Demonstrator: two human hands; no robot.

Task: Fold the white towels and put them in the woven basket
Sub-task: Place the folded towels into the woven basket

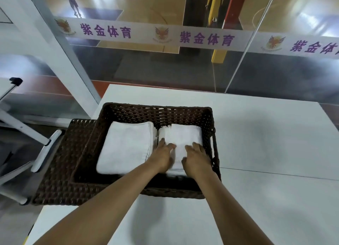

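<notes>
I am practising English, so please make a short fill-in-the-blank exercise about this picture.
1. Both hands rest on the ____ towel stack.
2. The towels lie inside a dark woven ____.
3. The basket stands on a ____ table.

Missing words: right; basket; white

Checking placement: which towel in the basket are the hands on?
The right towel; both hands rest on it. The left towel lies untouched.
</notes>
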